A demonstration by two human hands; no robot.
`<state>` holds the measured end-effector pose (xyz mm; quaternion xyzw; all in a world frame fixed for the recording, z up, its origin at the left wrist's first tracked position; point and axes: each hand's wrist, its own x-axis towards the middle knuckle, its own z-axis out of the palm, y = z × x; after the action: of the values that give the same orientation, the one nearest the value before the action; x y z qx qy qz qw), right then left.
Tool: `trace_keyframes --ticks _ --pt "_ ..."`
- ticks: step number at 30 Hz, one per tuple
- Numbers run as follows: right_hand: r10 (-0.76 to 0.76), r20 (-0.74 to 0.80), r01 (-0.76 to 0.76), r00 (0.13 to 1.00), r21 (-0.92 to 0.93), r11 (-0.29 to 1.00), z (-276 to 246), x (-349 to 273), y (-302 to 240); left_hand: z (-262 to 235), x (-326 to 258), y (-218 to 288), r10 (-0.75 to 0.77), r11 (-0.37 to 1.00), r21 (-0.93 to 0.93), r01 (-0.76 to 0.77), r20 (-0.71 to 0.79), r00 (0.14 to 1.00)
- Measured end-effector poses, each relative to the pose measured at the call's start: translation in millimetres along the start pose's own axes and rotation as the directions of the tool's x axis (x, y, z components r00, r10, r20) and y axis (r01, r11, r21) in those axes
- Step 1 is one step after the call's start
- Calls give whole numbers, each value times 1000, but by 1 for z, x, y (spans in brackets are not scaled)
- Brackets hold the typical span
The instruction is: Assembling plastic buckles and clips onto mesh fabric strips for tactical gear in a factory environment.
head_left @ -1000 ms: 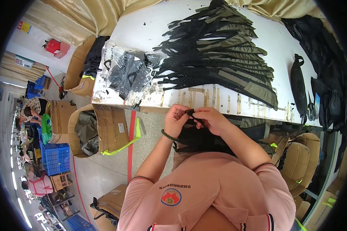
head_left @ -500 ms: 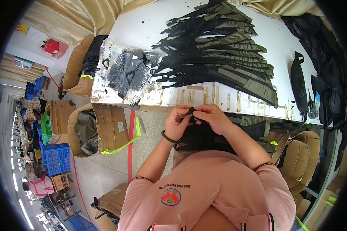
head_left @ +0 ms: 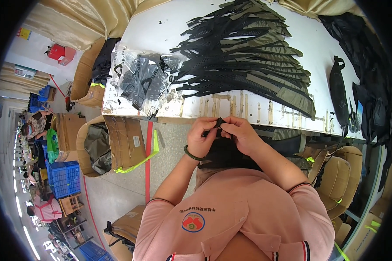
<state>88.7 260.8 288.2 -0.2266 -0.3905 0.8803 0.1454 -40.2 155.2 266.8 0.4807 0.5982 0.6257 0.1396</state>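
Note:
My left hand (head_left: 203, 134) and my right hand (head_left: 241, 134) meet just below the near edge of the white table (head_left: 170, 30), both pinching a small black piece (head_left: 217, 124) between the fingertips. A dark bracelet sits on my left wrist. Black fabric (head_left: 224, 152) lies in my lap under the hands. On the table beyond them spreads a fanned stack of black and olive mesh strips (head_left: 244, 56).
Clear bags of black parts (head_left: 139, 76) lie at the table's left end. An open cardboard box (head_left: 111, 143) with dark fabric stands on the floor at left, blue crates (head_left: 63, 178) beyond it. Black bags (head_left: 339, 95) cover the table's right end. Other people work at far left.
My hands have stayed together on the small black piece, with only slight shifts of the fingers. Nothing else has moved.

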Motion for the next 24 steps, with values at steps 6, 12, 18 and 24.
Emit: trace_keyframes --ticks 6,12,18,24 --pt "-117 -70 100 991 -215 971 15 -2 -7 -4 0 3 23 1000 19 -24 67 998" --pt "-30 -25 23 999 -225 974 13 -3 -15 -7 5 13 80 987 137 -85 43 996" --pt "-12 -9 9 1000 -261 965 6 -3 -19 -7 5 18 70 978 194 -74 26 997" --pt "-201 91 217 975 -557 802 12 -10 -31 -6 8 16 81 982 161 -95 90 993"
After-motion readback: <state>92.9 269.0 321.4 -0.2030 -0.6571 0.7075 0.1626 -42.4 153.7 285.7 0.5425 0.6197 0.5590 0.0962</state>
